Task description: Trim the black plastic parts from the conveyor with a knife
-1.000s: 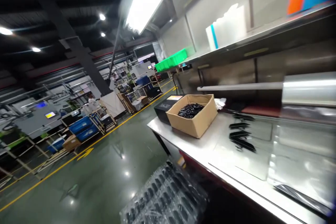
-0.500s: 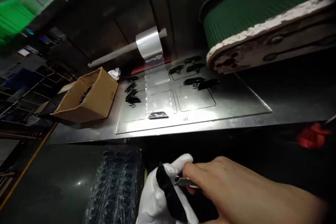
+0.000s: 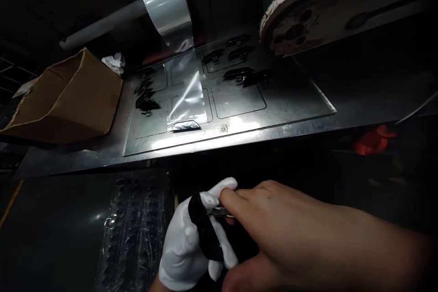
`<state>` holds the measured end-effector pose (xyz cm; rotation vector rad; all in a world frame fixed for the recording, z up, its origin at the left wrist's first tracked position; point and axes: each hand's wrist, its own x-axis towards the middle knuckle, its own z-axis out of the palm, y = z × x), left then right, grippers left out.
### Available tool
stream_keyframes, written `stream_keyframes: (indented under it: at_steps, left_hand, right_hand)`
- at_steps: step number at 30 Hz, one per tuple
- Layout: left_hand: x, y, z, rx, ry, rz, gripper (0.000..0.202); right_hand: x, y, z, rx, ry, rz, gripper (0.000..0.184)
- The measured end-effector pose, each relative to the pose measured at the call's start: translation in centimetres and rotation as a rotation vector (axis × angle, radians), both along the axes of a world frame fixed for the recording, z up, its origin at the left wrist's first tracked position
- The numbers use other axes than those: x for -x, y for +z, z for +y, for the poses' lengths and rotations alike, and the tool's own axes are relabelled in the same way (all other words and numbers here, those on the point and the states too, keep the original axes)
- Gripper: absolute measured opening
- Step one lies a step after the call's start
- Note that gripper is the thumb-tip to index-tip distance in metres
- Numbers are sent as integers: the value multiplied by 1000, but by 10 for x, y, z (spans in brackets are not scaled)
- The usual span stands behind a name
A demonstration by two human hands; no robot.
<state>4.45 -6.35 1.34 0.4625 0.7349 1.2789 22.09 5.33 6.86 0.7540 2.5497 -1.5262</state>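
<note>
My left hand [image 3: 186, 246], in a white glove, is closed around a curved black plastic part [image 3: 202, 230] just below the table's front edge. My bare right hand [image 3: 273, 228] pinches a small metal blade-like tool [image 3: 219, 212] whose tip rests on the upper end of that part. Both hands sit low in the middle of the view. On the table above lie several more black parts, some in a row at the left [image 3: 145, 96] and some at the back [image 3: 236, 73].
A steel plate [image 3: 290, 100] with outlined squares covers the table. Clear film [image 3: 186, 96] hangs from a roll [image 3: 166, 2] onto it. An open cardboard box [image 3: 65, 100] stands at the left. Clear blister trays [image 3: 133, 232] are stacked below left. A conveyor end [image 3: 325, 9] overhangs at upper right.
The view swung from the factory floor down to the table and my hands. Since half a second ago the hands rose slightly and shifted left, still holding part and tool.
</note>
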Motion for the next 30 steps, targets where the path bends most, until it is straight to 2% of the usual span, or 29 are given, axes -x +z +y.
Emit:
stream_keyframes:
  at_steps: [6, 14, 22, 27, 30]
  left_hand:
    - [-2, -5, 0, -16, -3, -44, 38]
    - [9, -14, -11, 24, -6, 24, 47]
    - [7, -10, -7, -12, -53, -47, 51]
    - [5, -10, -6, 9, -13, -67, 48]
    - [2, -8, -6, 38, 35, -49, 41]
  right_hand:
    - [4, -5, -4, -105, -14, -16, 61]
    - [10, -9, -9, -169, -3, -73, 67]
    - [9, -9, -13, -215, 31, -134, 65]
    - [11, -11, -15, -282, 36, -104, 58]
    - [7, -15, -14, -232, 28, -97, 57]
